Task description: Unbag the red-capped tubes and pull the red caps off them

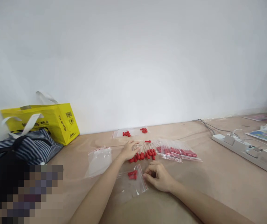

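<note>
While the left hand (pixel 129 151) lies at red-tipped sticks (pixel 142 156) on the surface (pixel 240 186), its grip indistinct, the right hand (pixel 158 176) curls narrowly by a clear bag (pixel 131 188), hold uncertain; lifting few together should limit tangling.

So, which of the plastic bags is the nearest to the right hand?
The clear bag between the forearms: its red-striped edge lies right beside the right hand, while the other bags lie farther off.

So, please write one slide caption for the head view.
Left hand at red-tipped sticks, right hand by a clear plastic bag.
</note>
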A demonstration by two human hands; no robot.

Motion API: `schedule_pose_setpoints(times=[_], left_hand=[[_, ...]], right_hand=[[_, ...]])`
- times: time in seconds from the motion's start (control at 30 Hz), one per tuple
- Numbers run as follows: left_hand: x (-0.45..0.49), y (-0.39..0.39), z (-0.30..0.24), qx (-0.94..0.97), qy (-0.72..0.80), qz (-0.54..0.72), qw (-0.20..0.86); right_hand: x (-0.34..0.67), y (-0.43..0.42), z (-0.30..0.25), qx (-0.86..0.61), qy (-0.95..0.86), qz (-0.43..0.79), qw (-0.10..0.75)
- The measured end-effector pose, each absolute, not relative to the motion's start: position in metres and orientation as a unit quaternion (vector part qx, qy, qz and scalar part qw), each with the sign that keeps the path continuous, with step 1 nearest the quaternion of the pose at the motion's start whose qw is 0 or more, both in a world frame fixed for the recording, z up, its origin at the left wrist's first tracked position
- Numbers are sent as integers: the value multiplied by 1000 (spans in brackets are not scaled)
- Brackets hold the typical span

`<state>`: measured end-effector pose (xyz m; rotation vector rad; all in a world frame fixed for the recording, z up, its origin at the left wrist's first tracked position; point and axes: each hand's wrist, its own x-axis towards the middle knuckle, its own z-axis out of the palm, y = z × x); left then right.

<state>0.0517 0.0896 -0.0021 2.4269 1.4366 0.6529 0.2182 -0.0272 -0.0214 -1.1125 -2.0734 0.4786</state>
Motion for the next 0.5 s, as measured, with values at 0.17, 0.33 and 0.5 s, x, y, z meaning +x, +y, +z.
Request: schedule_pose_setpoints(times=[0.17, 0.33, 0.5], left_hand=[[83, 125, 0, 844, 496, 180, 90], [95, 160, -2, 838, 524, 138, 59], [91, 181, -8, 826, 550, 119, 24]], right_hand=[[218, -28, -22, -417, -816, 185, 356], [217, -28, -25, -405, -824, 190, 347], [215, -28, -29, -400, -826, 205, 340]])
